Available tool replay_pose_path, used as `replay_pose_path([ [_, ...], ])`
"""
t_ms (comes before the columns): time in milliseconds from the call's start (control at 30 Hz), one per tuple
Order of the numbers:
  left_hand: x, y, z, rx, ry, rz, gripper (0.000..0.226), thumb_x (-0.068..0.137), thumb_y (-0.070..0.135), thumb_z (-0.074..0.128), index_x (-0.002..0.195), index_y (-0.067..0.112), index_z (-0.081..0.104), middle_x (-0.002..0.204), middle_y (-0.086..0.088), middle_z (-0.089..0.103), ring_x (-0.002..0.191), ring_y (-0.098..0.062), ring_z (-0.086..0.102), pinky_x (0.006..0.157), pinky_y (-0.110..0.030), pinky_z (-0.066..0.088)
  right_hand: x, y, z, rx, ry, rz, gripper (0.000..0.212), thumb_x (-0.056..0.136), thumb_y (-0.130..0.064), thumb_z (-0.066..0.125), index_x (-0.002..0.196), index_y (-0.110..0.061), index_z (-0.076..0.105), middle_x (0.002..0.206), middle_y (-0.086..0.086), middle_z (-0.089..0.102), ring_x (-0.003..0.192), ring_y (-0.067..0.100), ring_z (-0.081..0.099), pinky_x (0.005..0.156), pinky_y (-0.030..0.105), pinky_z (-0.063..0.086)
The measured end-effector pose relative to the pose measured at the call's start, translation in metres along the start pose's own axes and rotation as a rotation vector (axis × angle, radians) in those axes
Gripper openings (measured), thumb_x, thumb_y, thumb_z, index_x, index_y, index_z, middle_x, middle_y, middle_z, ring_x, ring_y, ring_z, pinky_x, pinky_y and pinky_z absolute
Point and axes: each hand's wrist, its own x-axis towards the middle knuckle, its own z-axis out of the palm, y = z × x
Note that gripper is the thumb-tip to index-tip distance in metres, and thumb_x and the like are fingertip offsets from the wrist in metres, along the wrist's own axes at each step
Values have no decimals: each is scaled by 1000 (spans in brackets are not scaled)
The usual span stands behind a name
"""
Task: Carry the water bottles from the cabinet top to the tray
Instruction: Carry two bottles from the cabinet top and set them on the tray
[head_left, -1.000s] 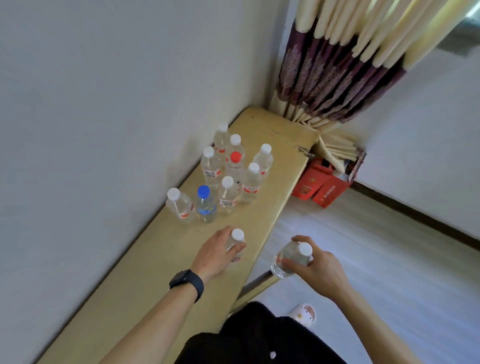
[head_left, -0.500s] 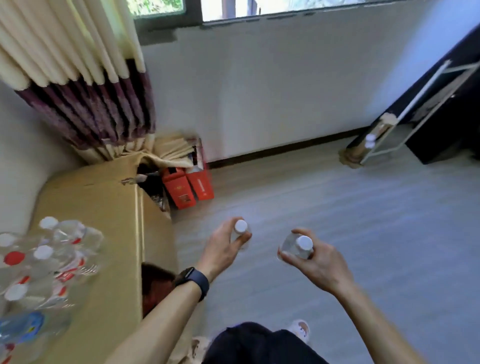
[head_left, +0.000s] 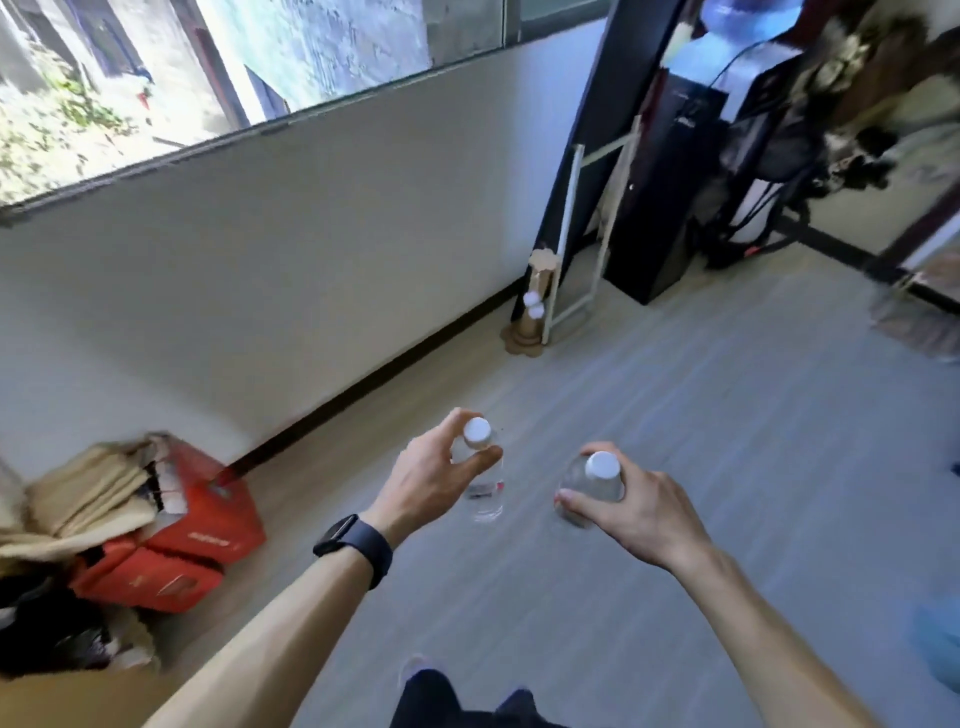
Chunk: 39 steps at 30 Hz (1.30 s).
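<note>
My left hand (head_left: 434, 475), with a black watch on its wrist, grips a clear water bottle (head_left: 485, 491) with a white cap by its neck and shoulder. My right hand (head_left: 631, 512) holds a second clear bottle (head_left: 592, 480) with a white cap, fingers curled round its shoulder. Both bottles hang upright in the air above the grey floor, about a hand's width apart. Only a corner of the yellow cabinet (head_left: 78, 699) shows at the bottom left. No tray is in view.
Red boxes (head_left: 192, 540) and folded beige cloth (head_left: 83, 499) sit on the floor at the left by the wall. A cardboard stand (head_left: 532, 312) and a white frame (head_left: 587, 228) lean at the wall ahead. Dark furniture (head_left: 670, 156) stands to the right.
I have turned right, away from the cabinet. The bottles left on the cabinet have gone out of view. Both hands keep their bottles and hold them out over the floor.
</note>
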Motion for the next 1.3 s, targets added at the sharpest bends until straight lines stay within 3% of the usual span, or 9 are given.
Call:
replay_pose_path([
  [300, 238, 107, 35, 144, -237, 335, 29, 89, 49, 64, 111, 36, 49, 100, 10, 58, 91, -19, 56, 73, -33, 41, 123, 40, -100, 178, 266, 260, 45, 70, -71, 70, 103, -47, 50, 73, -15, 63, 76, 13, 59, 72, 30, 49],
  [533, 375, 210, 86, 174, -448, 519, 25, 91, 52, 62, 104, 40, 44, 96, 8, 60, 87, -19, 59, 68, -33, 41, 182, 82, -200, 189, 473, 453, 56, 66, -81, 62, 108, -45, 51, 90, -9, 70, 90, 18, 64, 81, 36, 53],
  [667, 432, 258, 126, 150, -531, 546, 25, 91, 50, 61, 106, 36, 46, 95, 6, 62, 87, -18, 60, 71, -36, 48, 217, 118, -252, 164, 560, 527, 56, 71, -77, 63, 111, -41, 52, 89, -1, 69, 92, 24, 60, 83, 36, 51],
  [800, 493, 305, 178, 182, -583, 596, 25, 90, 54, 61, 99, 39, 43, 88, 10, 61, 81, -16, 59, 66, -31, 46, 258, 174, -297, 185, 625, 557, 55, 71, -77, 63, 110, -41, 52, 83, -6, 69, 87, 19, 61, 80, 34, 50],
  [1000, 581, 389, 258, 222, -641, 605, 25, 89, 58, 60, 96, 43, 42, 96, 5, 64, 89, -21, 62, 79, -45, 55, 325, 266, -379, 183, 619, 601, 60, 68, -81, 58, 107, -36, 51, 77, -9, 69, 80, 15, 62, 75, 34, 53],
  [1300, 699, 495, 382, 260, -657, 607, 26, 90, 55, 60, 102, 39, 44, 95, 3, 63, 87, -21, 61, 78, -44, 54, 411, 395, -484, 243, 624, 644, 52, 77, -74, 60, 108, -34, 49, 70, -18, 68, 81, 14, 62, 75, 32, 52],
])
